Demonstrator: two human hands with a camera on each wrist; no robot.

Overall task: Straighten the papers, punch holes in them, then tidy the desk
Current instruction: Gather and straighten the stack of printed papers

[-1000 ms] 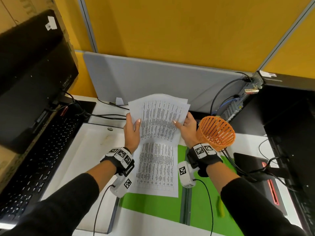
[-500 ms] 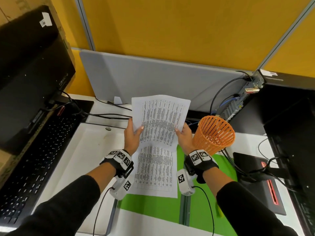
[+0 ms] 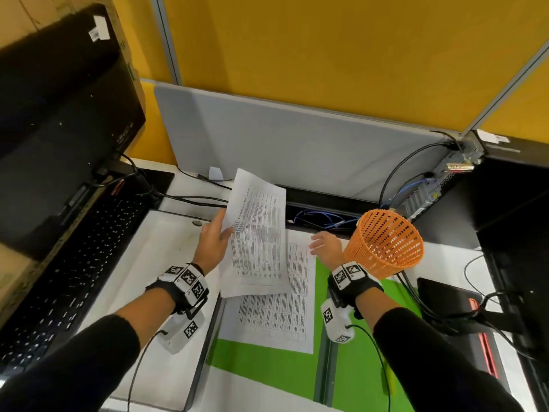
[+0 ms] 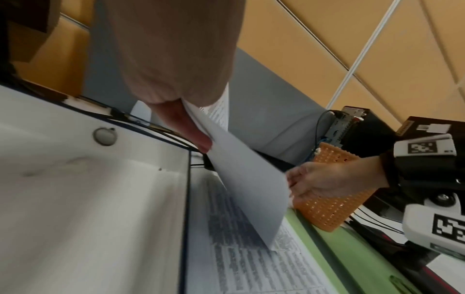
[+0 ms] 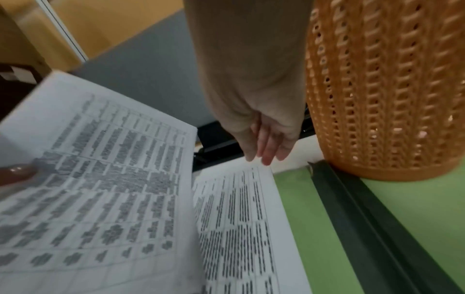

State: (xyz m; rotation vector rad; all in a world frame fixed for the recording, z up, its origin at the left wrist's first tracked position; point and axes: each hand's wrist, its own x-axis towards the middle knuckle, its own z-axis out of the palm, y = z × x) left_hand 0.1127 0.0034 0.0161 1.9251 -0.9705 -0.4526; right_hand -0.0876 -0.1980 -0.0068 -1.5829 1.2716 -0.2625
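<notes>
My left hand (image 3: pixel 215 237) (image 4: pixel 191 127) pinches the left edge of a thin stack of printed papers (image 3: pixel 257 233) (image 4: pixel 249 179) (image 5: pixel 100 179), lifted and tilted above the desk. Another printed sheet (image 3: pixel 276 310) (image 4: pixel 251 264) (image 5: pixel 239 218) lies flat below it, partly on the green mat (image 3: pixel 261 367) (image 5: pixel 302 218). My right hand (image 3: pixel 325 243) (image 5: pixel 269 143) (image 4: pixel 319 183) is off the lifted stack, its straight fingers (image 5: pixel 266 153) hovering over the far right corner of the flat sheet, beside the orange basket. No hole punch shows in any view.
An orange mesh basket (image 3: pixel 386 242) (image 5: pixel 385 89) stands at the right of my right hand. A black keyboard (image 3: pixel 68 263) and monitor (image 3: pixel 59 114) are at the left, a black computer (image 3: pixel 511 203) with cables at the right. A grey divider panel (image 3: pixel 297 144) stands behind the desk.
My right hand has let go of the lifted papers and dropped toward the flat sheet. My left hand alone now holds the stack, which has swung left and tilted.
</notes>
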